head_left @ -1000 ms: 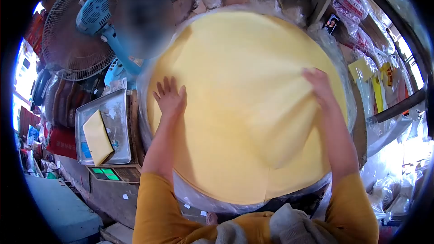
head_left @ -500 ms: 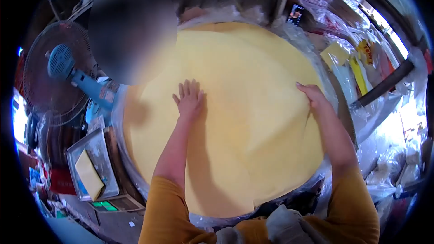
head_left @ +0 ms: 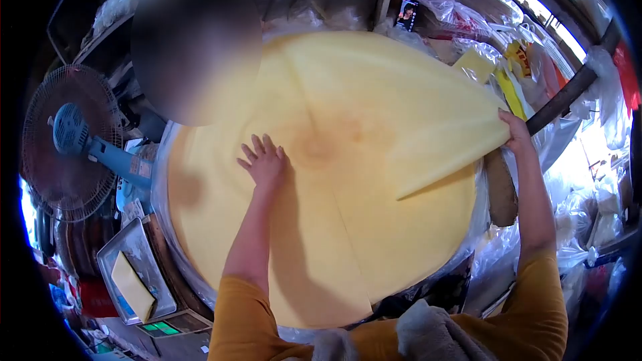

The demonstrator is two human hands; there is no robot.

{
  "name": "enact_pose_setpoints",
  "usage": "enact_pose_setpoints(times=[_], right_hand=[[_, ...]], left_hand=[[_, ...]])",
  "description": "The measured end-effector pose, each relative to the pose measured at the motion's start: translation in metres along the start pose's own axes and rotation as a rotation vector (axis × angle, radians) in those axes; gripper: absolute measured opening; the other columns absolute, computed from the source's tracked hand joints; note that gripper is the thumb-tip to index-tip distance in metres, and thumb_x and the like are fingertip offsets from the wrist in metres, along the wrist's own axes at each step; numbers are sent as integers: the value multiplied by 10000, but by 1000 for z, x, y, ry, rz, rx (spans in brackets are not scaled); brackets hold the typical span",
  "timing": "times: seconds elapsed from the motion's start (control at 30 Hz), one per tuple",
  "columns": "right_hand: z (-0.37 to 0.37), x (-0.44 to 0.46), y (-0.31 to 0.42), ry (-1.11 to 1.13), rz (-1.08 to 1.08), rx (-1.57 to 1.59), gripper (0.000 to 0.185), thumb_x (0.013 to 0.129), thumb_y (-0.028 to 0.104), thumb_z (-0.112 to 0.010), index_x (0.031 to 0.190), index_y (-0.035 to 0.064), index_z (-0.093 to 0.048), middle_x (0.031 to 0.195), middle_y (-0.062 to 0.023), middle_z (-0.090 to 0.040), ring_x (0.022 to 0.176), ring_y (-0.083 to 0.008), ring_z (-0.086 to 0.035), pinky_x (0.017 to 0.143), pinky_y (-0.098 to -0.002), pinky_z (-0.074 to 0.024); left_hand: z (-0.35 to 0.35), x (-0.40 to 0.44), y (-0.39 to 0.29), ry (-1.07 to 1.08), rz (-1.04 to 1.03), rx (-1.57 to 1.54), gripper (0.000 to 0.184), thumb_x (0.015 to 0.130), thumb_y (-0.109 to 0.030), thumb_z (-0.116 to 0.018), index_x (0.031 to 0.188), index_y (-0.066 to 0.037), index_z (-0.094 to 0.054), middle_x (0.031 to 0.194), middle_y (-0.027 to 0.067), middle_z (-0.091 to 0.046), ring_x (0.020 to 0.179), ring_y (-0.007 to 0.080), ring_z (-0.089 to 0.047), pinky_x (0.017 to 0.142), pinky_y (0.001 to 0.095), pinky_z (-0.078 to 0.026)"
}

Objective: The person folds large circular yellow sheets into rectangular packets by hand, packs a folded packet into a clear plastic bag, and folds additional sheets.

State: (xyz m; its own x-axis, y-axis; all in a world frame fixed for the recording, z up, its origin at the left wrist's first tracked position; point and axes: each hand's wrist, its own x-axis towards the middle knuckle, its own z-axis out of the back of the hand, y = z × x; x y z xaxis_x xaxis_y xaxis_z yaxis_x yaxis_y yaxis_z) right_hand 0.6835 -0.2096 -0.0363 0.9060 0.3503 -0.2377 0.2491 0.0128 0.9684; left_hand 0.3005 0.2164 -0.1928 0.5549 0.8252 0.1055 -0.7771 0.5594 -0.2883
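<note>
A wide, thin, pale-yellow sheet (head_left: 374,87) covers most of the round surface in front of me. Its right part is lifted and drawn out to a corner, with a fold running back towards the middle. My right hand (head_left: 515,132) is closed around that corner, thumb on top. Flat yellow material (head_left: 428,234) shows under the lifted part; whether it is another layer I cannot tell. My left hand (head_left: 266,166) lies left of centre on the yellow surface, fingers spread, holding nothing.
A blue fan (head_left: 70,130) stands at the left. Below it, a metal tray (head_left: 137,244) holds a folded yellow piece (head_left: 132,286) beside a scale with a green display (head_left: 160,327). At the right are a dark bar (head_left: 565,100), plastic bags and a lit phone (head_left: 406,13). A blurred patch hides the upper left.
My right hand has pulled the sheet's edge outward to the right and up, stretching it into a raised corner. My left hand has shifted slightly left and down in view, still flat.
</note>
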Motion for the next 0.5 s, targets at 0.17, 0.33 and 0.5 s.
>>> enact_pose_setpoints(times=[0.17, 0.33, 0.5], right_hand=[[24, 41, 19, -74, 80, -100, 311, 848, 183, -618, 1051, -49, -583, 941, -120, -637, 820, -213, -623, 769, -342, -499], [69, -7, 130, -419, 477, 110, 331, 889, 197, -581, 1127, -32, -555, 1021, -119, -620, 873, -226, -629, 782, -323, -503], [9, -127, 126, -466, 771, -219, 383, 910, 259, -547, 1147, -41, -577, 1007, -98, -613, 897, -170, -586, 811, -286, -446]], left_hand=[[-1, -28, -36, 20, -162, -5, 612, 884, -522, -390, 1411, -218, -319, 1514, 72, -190, 1394, 381, -81, 1052, 652, -9], [-1, -33, -36, -16, -164, -32, 607, 879, -504, -404, 1405, -212, -325, 1509, 74, -203, 1392, 392, -71, 1056, 644, -6], [10, -20, -40, 93, -134, -56, 582, 845, -423, -493, 1363, -185, -374, 1477, 112, -252, 1374, 398, -125, 1034, 656, -94]])
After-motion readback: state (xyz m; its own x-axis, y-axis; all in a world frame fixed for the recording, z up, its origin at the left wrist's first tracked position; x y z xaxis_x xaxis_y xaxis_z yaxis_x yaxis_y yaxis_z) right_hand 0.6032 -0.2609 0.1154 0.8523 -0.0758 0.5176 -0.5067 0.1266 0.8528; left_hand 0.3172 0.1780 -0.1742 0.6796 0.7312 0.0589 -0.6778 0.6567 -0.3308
